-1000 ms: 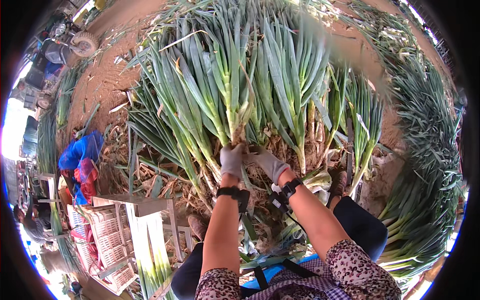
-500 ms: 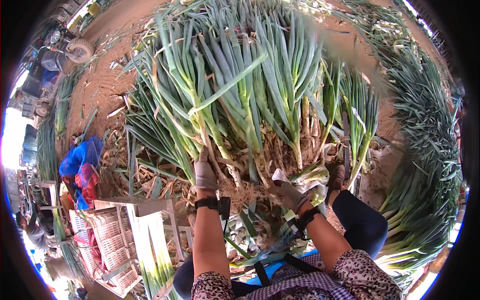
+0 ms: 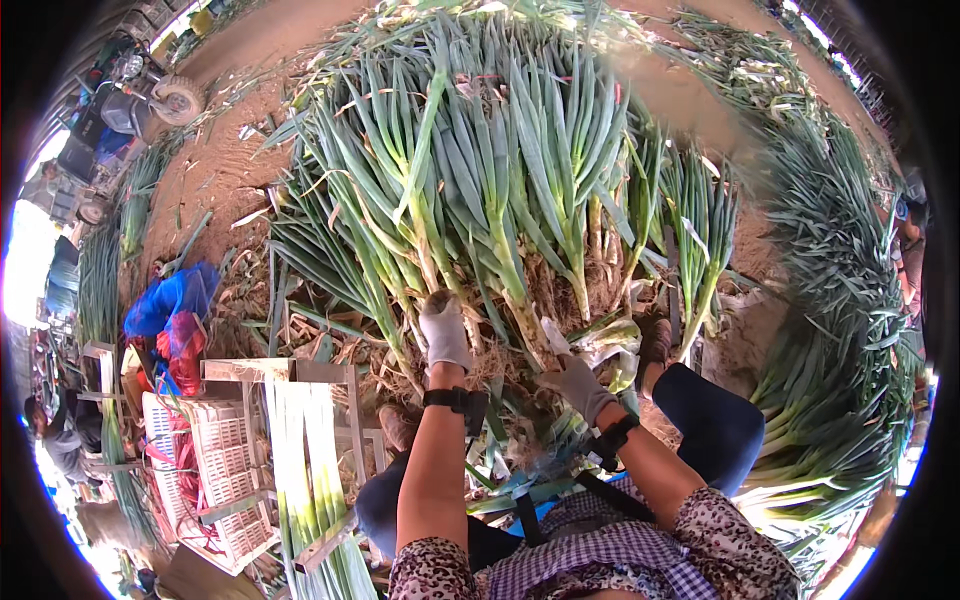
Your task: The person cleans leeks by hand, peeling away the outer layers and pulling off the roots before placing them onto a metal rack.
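Long green onions (image 3: 480, 130) are gathered in a fanned heap on the reddish ground (image 3: 222, 205), their leaves pointed away and their pale root ends turned toward the wearer. At the heap's near edge, one stalk (image 3: 424, 255) is met low down by the gloved left hand (image 3: 445, 330); its fingers are largely hidden by the back of the hand, so how tightly they are closed cannot be told. Farther right along that edge, the root end of a tilted second stalk (image 3: 516, 290) is met by the gloved right hand (image 3: 578, 385), whose fingers are bent; whether it is held or merely touched cannot be told.

The step in hand is judged to be the sorting out of single stalks by their root ends. For the next move, a secure hold low on the stalk would seem to be called for, with tangled roots and leaves eased clear of their neighbours.

Dry leaf scraps (image 3: 335, 345) are strewn around the near left corner of the heap. Beyond them a wooden stand (image 3: 235, 370) is set, with a pale-stemmed bundle (image 3: 320, 500) beside it and a white slatted crate (image 3: 225, 470) close by. Farther out, a blue bag (image 3: 165, 305) is seen; well off the heap's right edge, a long row of onions (image 3: 830, 250) is laid.
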Demonstrator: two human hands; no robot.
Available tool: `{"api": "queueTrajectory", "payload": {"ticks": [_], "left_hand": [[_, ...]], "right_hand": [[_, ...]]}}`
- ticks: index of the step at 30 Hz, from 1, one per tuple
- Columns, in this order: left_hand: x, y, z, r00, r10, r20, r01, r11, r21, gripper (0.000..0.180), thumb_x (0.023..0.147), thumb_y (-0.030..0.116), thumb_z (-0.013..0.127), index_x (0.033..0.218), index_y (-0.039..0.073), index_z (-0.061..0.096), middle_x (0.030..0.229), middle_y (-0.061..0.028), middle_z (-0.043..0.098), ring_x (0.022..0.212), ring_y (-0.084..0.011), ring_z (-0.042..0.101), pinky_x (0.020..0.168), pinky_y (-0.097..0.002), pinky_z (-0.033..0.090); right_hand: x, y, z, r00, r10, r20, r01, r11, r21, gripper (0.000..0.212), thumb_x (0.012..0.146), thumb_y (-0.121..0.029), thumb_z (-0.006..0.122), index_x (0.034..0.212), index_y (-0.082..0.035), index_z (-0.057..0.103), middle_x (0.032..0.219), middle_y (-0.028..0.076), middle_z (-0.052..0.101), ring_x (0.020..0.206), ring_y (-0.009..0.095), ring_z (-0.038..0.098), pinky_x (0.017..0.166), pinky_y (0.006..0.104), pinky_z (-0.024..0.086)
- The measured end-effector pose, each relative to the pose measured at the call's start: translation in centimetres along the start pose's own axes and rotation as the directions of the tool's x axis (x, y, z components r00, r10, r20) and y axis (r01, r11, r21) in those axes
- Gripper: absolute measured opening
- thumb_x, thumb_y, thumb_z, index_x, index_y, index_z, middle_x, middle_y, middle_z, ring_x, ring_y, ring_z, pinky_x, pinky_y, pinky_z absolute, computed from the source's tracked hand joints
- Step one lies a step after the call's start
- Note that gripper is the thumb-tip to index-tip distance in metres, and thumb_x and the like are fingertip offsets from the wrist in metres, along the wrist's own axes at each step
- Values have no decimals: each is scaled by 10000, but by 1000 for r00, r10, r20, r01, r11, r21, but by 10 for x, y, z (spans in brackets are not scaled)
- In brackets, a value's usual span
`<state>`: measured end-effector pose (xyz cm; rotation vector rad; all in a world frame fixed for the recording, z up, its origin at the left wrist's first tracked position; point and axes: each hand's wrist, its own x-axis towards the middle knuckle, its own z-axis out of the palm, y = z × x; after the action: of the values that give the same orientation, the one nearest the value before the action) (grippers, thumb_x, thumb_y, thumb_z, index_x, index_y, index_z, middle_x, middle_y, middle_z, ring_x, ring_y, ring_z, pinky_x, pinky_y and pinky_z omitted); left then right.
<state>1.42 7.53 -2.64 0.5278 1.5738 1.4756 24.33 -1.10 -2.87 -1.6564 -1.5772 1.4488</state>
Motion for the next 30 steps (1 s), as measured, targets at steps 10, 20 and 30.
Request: {"api": "queueTrajectory", "payload": {"ticks": [10,20,30], "left_hand": [[-76,86,27,808,-113,579,494,664,-561,287,909,249,585,1105,41,560,967,-82,616,885,-247,587,825,-396,490],[-119,103,-23,762,236,603,379,593,-711,314,927,245,557,1157,31,538,1054,-118,603,1000,-268,566,913,-429,448],[-105,123,-81,953,178,243,8,792,-611,448,890,268,633,1250,62,465,1089,-67,585,975,-198,576,819,-341,504]], "right_hand": [[-164,-94,-71,949,-314,-38,207,706,-678,440,707,-297,712,1001,-15,545,764,189,621,748,365,620,671,456,480],[-110,-117,-48,941,-205,271,262,945,-195,688,722,-347,754,1255,-6,482,1109,210,610,1026,353,594,898,397,459],[-95,-104,55,911,-410,-30,351,812,-466,737,739,-351,727,1332,-58,403,1053,222,607,953,390,599,809,441,482]]}}
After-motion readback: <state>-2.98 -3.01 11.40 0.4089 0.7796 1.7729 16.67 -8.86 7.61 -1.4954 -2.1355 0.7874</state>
